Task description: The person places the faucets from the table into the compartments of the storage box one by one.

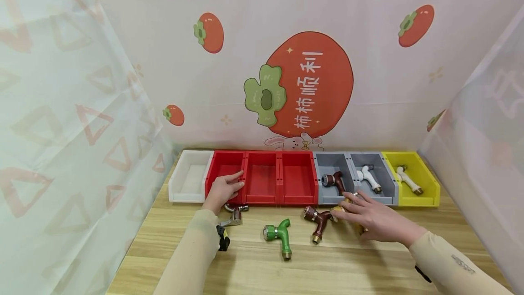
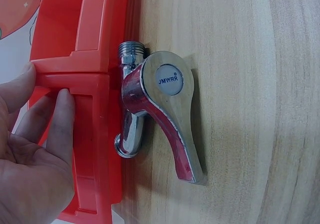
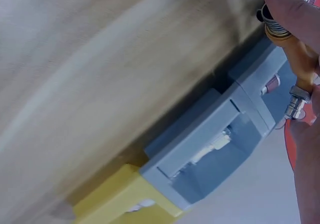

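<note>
My right hand [image 1: 370, 217] grips a yellow-orange faucet [image 3: 300, 63] with silver ends, close in front of the grey bins. Its thumb lies across the threaded end, and the fingers partly hide the body. Over the red bins, my left hand [image 1: 224, 190] rests at the wall between two of them, its fingers loosely extended and holding nothing. Below that hand, a silver lever faucet [image 2: 167, 81] lies on the table against the bin front. A maroon faucet [image 1: 319, 224] lies just left of my right hand. Farther left lies a green faucet [image 1: 280, 238].
A row of bins runs along the back: a white bin [image 1: 190, 176], several red bins [image 1: 262, 197], two grey bins [image 1: 327, 199] and a yellow bin [image 1: 430, 190]. One grey bin holds a maroon faucet [image 1: 335, 181], the other a white faucet [image 1: 370, 179]. Another white faucet [image 1: 407, 181] lies in the yellow bin.
</note>
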The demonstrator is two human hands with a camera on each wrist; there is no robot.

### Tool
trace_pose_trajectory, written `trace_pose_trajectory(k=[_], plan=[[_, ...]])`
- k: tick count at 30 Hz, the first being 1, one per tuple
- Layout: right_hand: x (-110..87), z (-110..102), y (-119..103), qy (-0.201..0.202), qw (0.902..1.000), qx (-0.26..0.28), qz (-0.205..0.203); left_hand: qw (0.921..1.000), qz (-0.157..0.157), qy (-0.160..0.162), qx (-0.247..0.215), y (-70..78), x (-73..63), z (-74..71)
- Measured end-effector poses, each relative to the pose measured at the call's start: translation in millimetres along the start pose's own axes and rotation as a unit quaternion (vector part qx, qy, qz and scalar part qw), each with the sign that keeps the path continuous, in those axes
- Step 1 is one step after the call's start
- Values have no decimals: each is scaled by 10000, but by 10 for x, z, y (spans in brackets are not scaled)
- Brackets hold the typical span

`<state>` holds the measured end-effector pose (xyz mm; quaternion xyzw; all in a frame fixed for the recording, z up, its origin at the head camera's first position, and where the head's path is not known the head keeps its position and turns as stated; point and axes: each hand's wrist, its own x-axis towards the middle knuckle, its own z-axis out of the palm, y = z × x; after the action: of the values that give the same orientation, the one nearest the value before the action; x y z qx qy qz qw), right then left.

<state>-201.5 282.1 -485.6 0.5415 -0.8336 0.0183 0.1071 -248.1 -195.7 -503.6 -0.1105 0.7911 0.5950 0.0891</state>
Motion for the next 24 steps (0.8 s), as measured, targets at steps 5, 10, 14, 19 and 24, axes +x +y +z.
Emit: trace_pose_trajectory(k=[5,10,14,19,24], plan=[[107,-12,58,40,9999,-142,-59,10000,-23,-7,-8,23,-10,0],[184,-3,107,91,9996,-229,-135,10000,-33,-36,-22,27,-14,-3],[243,2,142,191,9993,-260,-189,10000,-55,-44,-10,27,-12,-3],[349,5,186,386,9976,-432,-371,10000,-82,-47,-7,30,-8,-6],[487,-26,223,318,9969,-554,-458,10000,-78,-41,-27,27,-8,-8]])
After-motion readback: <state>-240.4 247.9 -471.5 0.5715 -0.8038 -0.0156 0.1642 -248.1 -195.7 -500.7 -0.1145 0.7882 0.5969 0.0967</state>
